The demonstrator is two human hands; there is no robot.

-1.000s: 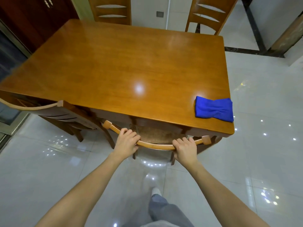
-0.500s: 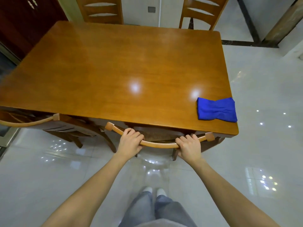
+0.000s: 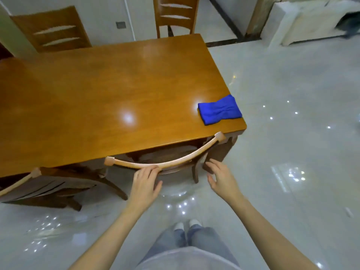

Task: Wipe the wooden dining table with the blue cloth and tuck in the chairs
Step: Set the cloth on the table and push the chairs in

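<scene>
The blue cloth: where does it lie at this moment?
In the head view the blue cloth lies at the near right corner of the wooden table, just beyond the chair rail.

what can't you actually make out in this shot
1. head view, near chair: its seat is mostly hidden under the table.
2. head view, chair on the left: cut off by the left edge.
3. head view, dark shape top right: blurred and cut by the right edge.
4. head view, left hand: motion blur hides whether its fingertips touch the near chair's rail.
</scene>
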